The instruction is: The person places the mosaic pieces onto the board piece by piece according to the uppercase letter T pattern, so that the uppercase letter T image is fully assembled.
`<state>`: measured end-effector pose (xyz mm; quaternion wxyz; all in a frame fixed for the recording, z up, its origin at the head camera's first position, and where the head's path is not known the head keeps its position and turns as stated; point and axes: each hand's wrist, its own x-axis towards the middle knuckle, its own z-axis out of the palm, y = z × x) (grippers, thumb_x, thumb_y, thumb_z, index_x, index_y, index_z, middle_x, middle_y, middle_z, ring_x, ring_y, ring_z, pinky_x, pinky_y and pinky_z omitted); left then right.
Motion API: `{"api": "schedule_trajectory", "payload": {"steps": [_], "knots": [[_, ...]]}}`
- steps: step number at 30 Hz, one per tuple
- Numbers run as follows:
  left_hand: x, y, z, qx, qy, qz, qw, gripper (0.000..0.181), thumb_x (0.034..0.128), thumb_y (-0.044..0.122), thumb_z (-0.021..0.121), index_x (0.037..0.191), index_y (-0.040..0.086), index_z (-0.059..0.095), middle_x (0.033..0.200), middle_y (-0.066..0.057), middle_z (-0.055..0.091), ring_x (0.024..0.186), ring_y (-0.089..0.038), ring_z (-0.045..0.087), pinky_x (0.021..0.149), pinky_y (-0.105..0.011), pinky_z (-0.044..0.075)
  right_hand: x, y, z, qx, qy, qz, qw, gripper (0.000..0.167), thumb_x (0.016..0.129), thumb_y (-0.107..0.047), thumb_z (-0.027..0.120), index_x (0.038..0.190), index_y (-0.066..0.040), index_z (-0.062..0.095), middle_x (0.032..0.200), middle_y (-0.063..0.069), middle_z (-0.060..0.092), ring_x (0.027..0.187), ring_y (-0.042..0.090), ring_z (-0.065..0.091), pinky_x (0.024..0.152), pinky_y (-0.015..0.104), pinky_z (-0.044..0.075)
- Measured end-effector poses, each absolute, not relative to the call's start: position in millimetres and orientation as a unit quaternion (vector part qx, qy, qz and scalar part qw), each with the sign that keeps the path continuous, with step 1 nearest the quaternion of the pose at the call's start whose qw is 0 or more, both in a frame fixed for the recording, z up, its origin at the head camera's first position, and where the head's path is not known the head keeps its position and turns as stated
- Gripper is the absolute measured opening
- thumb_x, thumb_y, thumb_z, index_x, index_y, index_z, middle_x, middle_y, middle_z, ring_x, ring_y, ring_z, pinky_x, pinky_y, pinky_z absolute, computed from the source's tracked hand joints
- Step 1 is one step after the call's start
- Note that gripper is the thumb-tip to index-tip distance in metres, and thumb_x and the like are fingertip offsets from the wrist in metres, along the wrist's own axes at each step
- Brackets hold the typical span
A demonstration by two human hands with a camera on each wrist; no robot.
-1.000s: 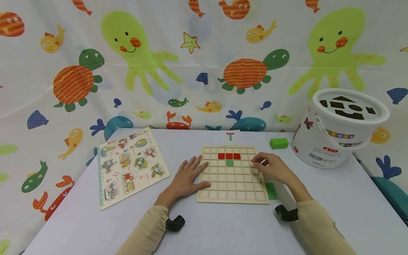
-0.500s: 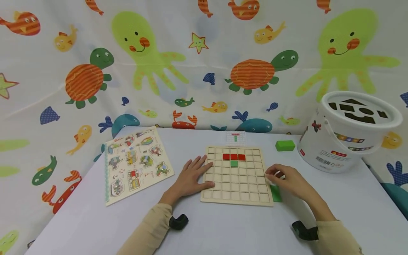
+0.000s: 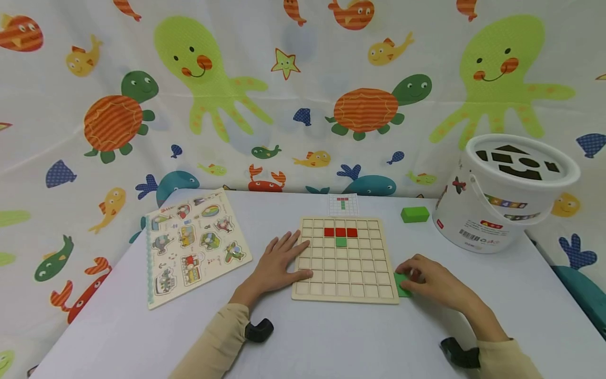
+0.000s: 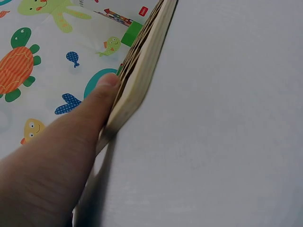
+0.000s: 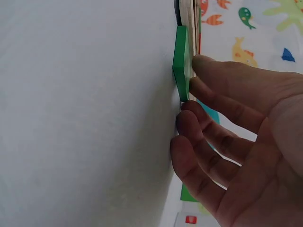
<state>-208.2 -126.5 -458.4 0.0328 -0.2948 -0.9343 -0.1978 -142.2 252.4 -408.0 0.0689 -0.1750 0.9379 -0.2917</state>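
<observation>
A wooden grid board point(image 3: 350, 263) lies mid-table. Three red squares point(image 3: 340, 232) stand in a row in its upper cells, with one green square point(image 3: 341, 241) under the middle one. My left hand point(image 3: 276, 266) rests on the board's left edge, fingers spread; its thumb point(image 4: 90, 111) lies along the edge in the left wrist view. My right hand point(image 3: 437, 281) is at a flat green block point(image 5: 181, 64) by the board's right edge. Thumb and index fingertips are at the block's upper face, apart from each other, and the other fingers are loosely bent beside it.
A small card point(image 3: 343, 205) printed with a red and green T pattern lies behind the board. A green rectangular block point(image 3: 414, 214) and a white bucket point(image 3: 483, 210) with a shape-hole lid stand at the back right. A picture puzzle board point(image 3: 199, 247) lies at left.
My right hand has moved from the board's right-hand cells, outward and toward me, down to the flat green block. My left hand stays on the board's left edge.
</observation>
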Motion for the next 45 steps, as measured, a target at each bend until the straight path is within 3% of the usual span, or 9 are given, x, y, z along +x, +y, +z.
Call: {"api": "schedule_trajectory", "payload": {"steps": [20, 30, 39, 45], "knots": [[-209.0, -125.9, -458.8, -0.298, -0.932, -0.205, 0.04, 0.076, 0.082, 0.06, 0.059, 0.146, 0.025, 0.037, 0.157, -0.006, 0.023, 0.146, -0.03, 0.019, 0.115, -0.055, 0.014, -143.9, 249.3, -409.5, -0.121, 0.94, -0.312, 0.074, 0.021, 0.086, -0.012, 0.067, 0.104, -0.013, 0.057, 0.093, 0.0, 0.061, 0.084, 0.012, 0.057, 0.067, 0.023, 0.048], [-208.7, -125.4, -457.7, -0.29, -0.936, -0.197, 0.029, 0.076, 0.0824, 0.061, 0.058, 0.147, 0.026, 0.036, 0.158, -0.005, 0.022, 0.147, -0.028, 0.017, 0.117, -0.054, 0.013, -144.5, 244.8, -407.4, -0.132, 0.937, -0.322, 0.029, 0.021, 0.087, -0.004, 0.061, 0.108, -0.01, 0.061, 0.088, 0.0, 0.056, 0.075, 0.009, 0.052, 0.06, 0.021, 0.045], [-207.2, -125.5, -456.8, -0.296, -0.933, -0.199, 0.046, 0.075, 0.0823, 0.058, 0.06, 0.145, 0.023, 0.039, 0.157, -0.007, 0.026, 0.145, -0.03, 0.021, 0.115, -0.055, 0.016, -154.3, 236.5, -406.3, -0.12, 0.915, -0.382, 0.051, 0.013, 0.092, -0.013, 0.059, 0.105, -0.01, 0.061, 0.095, 0.003, 0.064, 0.081, 0.014, 0.061, 0.068, 0.023, 0.05], [-207.4, -125.1, -456.9, -0.297, -0.933, -0.196, 0.046, 0.075, 0.0825, 0.058, 0.06, 0.145, 0.023, 0.039, 0.157, -0.008, 0.026, 0.145, -0.03, 0.021, 0.115, -0.056, 0.017, -158.9, 226.4, -409.9, -0.123, 0.915, -0.382, 0.028, 0.011, 0.092, -0.016, 0.06, 0.102, -0.013, 0.062, 0.095, 0.001, 0.064, 0.081, 0.012, 0.06, 0.069, 0.024, 0.049]]}}
